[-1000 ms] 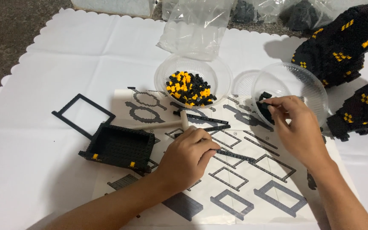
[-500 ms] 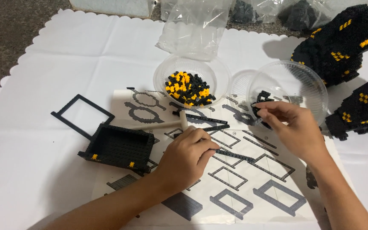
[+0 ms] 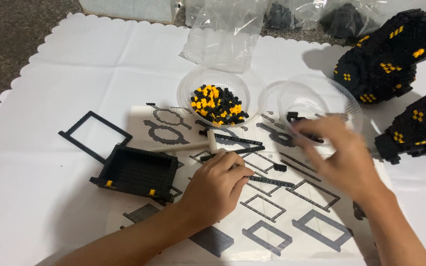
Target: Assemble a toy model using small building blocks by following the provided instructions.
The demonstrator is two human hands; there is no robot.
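Seen from the head camera, a person sits at a white scalloped cloth (image 3: 50, 64) spread with a printed instruction sheet (image 3: 282, 221) showing grey frame outlines.

The left hand (image 3: 218, 184) rests on the sheet, fingers curled down onto a thin black strip of small building bricks (image 3: 267, 181), pinning it flat. Just left of it sits a black open-topped brick box with small yellow studs (image 3: 136, 172), and beyond that an empty black rectangular frame (image 3: 94, 135).

The right hand (image 3: 336, 152) is blurred with motion. A second ago it hovered at the rim of the clear plastic bowl (image 3: 321, 98), fingertips pinched on a black piece; now it has drawn back towards the sheet, low and in front of the bowl. Whether it carries a piece I cannot tell; the fingers are smeared. To my eye, a piece is being brought over to the strip.

Another clear bowl of black and yellow bricks (image 3: 218, 104) stands just above a small white mallet (image 3: 193, 145). Two large finished black brick sections (image 3: 395, 59) stand at the right edge, with clear bags (image 3: 228, 34) behind.
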